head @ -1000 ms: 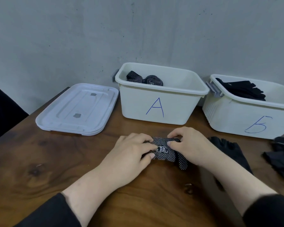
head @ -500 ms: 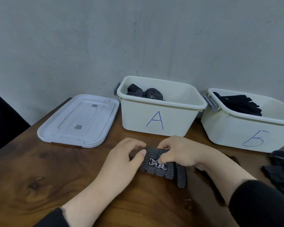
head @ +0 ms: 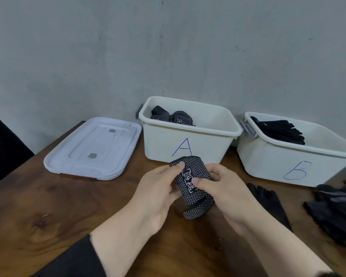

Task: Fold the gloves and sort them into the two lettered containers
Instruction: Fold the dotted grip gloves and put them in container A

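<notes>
Wooden table [head: 48, 212], dark brown and knotted, fills the lower frame below a grey plaster wall [head: 108, 56], with a white lid [head: 92, 148] lying flat at centre left. At lower centre the left hand [head: 158, 192] and right hand [head: 222, 192] pinch a folded dotted glove [head: 194, 184] between them, raised in front of bin A [head: 188, 134], its white woven label too small to read. Blue handwriting marks that bin "A", with dotted gloves inside, and bin Б [head: 296, 156] at right "Б", with black gloves inside; loose black gloves [head: 336, 212] lie at lower right.
</notes>
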